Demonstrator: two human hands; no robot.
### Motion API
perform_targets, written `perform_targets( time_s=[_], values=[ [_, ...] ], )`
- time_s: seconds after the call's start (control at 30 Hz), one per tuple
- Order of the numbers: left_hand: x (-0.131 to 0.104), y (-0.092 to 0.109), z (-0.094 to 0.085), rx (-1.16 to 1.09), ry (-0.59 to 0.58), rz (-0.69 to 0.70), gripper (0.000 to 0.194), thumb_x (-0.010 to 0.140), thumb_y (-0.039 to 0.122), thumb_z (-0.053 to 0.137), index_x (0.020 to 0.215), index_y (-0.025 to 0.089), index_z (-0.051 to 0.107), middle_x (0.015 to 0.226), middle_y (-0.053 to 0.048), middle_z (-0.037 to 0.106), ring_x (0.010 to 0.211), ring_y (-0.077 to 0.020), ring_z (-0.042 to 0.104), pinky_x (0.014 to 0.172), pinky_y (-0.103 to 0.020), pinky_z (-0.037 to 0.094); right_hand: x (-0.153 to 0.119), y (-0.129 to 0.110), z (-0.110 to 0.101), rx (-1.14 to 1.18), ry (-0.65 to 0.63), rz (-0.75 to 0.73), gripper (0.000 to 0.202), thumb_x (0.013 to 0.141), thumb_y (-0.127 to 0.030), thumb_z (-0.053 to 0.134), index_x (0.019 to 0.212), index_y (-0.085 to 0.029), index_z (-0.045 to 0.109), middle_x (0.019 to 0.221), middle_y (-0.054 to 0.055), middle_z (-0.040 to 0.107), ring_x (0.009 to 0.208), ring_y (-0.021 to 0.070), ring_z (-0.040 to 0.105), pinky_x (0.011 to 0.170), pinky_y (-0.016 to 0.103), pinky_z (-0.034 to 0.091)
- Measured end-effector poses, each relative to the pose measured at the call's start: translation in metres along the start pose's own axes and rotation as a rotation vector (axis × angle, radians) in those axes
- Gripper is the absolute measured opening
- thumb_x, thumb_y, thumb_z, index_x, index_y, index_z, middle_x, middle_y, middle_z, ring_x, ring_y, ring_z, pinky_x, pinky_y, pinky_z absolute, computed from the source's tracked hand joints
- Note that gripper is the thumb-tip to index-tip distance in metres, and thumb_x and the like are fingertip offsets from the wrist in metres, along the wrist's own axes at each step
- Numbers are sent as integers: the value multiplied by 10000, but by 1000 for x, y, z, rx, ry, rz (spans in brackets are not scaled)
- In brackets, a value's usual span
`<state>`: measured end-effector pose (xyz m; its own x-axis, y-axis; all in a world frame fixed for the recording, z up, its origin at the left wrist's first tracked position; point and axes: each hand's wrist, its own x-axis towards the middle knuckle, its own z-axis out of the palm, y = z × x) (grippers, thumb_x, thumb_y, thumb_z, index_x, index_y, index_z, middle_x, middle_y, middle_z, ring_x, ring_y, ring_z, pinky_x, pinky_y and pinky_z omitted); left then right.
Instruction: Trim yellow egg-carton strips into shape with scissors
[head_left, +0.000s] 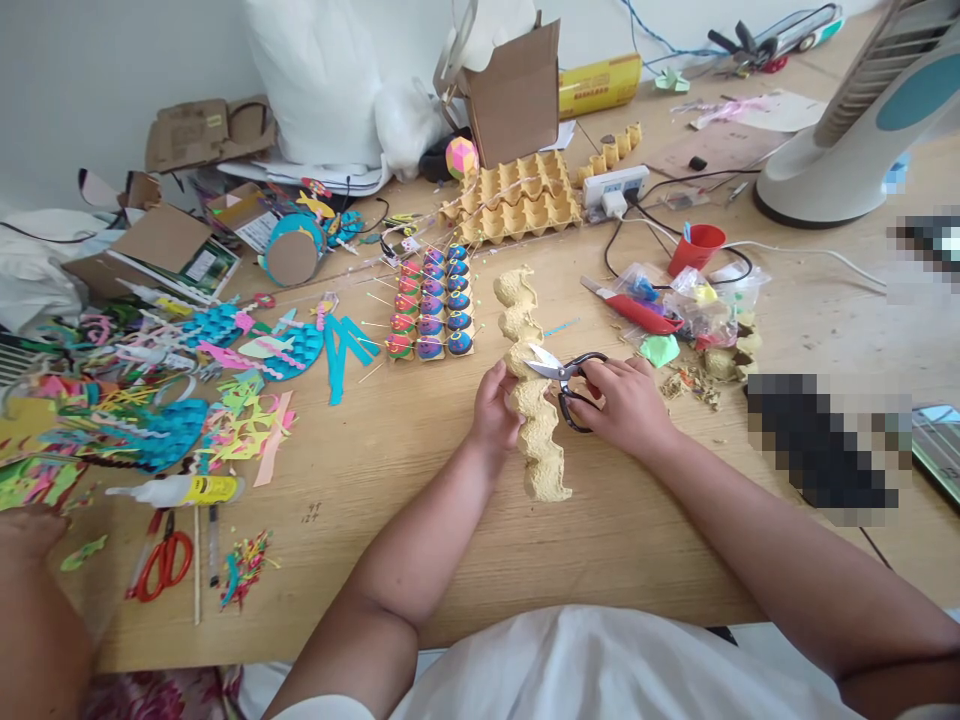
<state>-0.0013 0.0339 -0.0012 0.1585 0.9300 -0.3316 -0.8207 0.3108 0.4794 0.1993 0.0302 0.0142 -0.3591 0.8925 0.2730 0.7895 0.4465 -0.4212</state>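
Observation:
My left hand (498, 410) grips a yellowish strip of egg carton (541, 425) from its left side, near the middle. The strip is one row of cups, held lengthwise away from me above the table. My right hand (626, 405) has its fingers in the black handles of a pair of scissors (562, 372). The blades are parted and lie at the strip's middle cup; whether they bite into the card I cannot tell. Beyond the strip stand rows of painted egg-carton cups (431, 310) in red, purple and blue, with thin pins sticking out.
Larger egg trays (517, 195) lie at the back, beside a white power strip (615, 185). To the right are a red cup (696, 248), carton scraps (694, 385) and a fan (832, 150). Paper cuttings, a glue bottle (180, 490), red scissors (165, 565) and another person's arm (37, 600) are at left.

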Motion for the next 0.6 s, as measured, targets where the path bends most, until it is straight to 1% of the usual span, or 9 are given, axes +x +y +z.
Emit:
perform_targets(
  time_s=[0.13, 0.23, 0.37, 0.5, 0.6],
  values=[
    [5, -1, -10, 3, 6, 15, 348, 1048, 436, 540, 945, 236, 805, 758, -40, 804, 604, -185, 744, 626, -277, 609, 0, 0, -1, 0, 7, 5, 208, 941, -412, 646, 882, -224, 579, 799, 44, 719, 793, 248, 669, 824, 381, 305],
    [7, -1, -13, -7, -2, 27, 284, 1031, 397, 576, 993, 228, 801, 799, -33, 815, 649, -171, 769, 659, -255, 624, 0, 0, -1, 2, 1, -1, 208, 944, -406, 647, 869, -225, 576, 794, 48, 725, 792, 250, 674, 815, 376, 297],
    [4, 1, -8, -7, 17, 11, 281, 1027, 385, 572, 1006, 218, 796, 846, -43, 826, 699, -181, 786, 647, -247, 620, 1, 0, -2, 21, -20, 3, 187, 955, -391, 630, 885, -225, 584, 795, 49, 733, 791, 249, 682, 810, 370, 296],
    [2, 2, -2, 2, 11, -39, 315, 1032, 409, 534, 992, 237, 796, 790, -59, 808, 683, -217, 778, 607, -290, 617, 2, 1, 0, 58, -61, 41, 170, 956, -384, 605, 900, -224, 584, 811, 53, 735, 802, 249, 684, 830, 375, 320],
    [1, 2, -1, 29, 5, -41, 327, 1033, 426, 521, 985, 245, 789, 779, -58, 801, 652, -223, 762, 622, -321, 623, 2, 1, 1, 92, -74, 86, 165, 956, -383, 563, 909, -226, 583, 833, 67, 729, 820, 258, 676, 820, 378, 335]
  ],
)
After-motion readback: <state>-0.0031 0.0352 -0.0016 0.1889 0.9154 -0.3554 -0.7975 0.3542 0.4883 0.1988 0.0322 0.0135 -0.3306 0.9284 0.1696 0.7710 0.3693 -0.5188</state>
